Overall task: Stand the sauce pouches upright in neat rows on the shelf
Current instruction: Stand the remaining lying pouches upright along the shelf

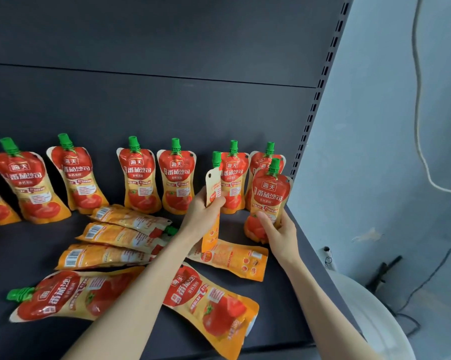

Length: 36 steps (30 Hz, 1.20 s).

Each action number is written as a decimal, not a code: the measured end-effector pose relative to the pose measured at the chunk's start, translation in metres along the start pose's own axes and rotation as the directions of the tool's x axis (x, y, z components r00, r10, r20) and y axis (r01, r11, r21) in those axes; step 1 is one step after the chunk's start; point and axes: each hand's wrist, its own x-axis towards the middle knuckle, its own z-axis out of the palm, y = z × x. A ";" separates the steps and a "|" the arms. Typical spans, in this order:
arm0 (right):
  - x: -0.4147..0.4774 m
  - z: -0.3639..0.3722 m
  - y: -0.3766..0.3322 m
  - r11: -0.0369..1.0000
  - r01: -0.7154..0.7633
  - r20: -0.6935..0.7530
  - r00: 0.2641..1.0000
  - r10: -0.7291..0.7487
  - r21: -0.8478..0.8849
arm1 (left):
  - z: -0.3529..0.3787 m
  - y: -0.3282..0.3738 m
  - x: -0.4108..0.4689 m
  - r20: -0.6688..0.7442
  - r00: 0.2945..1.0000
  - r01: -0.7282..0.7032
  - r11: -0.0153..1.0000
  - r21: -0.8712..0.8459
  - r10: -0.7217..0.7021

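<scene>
Red and orange tomato sauce pouches with green caps fill the dark shelf [284,302]. Several stand upright in a back row [177,178] against the rear panel. My right hand [280,233] grips an upright pouch [269,193] at the shelf's right end, in front of the back row. My left hand [203,211] holds another pouch [212,201] edge-on, upright, just left of it. Several pouches lie flat on the shelf: a stack [123,235] at centre, one [71,294] at front left, one [211,305] under my left forearm, one [232,258] between my arms.
The slotted shelf upright [320,87] runs along the right side. Beyond it is a pale wall with cables [421,141]. A white round object [370,315] sits below the shelf's right edge. Dark back panel [154,100] closes the rear.
</scene>
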 end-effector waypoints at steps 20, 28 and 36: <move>0.001 -0.001 -0.001 0.999 -0.029 0.017 0.999 0.029 0.044 | -0.003 0.014 0.002 -0.021 0.998 -0.053 0.998 -0.038 0.052; 0.003 -0.003 0.007 0.998 -0.064 0.027 0.998 0.063 0.028 | 0.005 0.011 0.006 -0.175 0.983 -0.073 0.994 -0.077 0.059; 0.013 -0.009 0.004 0.996 -0.083 0.098 0.992 0.082 0.006 | -0.011 -0.016 -0.005 0.022 1.000 -0.021 0.998 0.052 0.020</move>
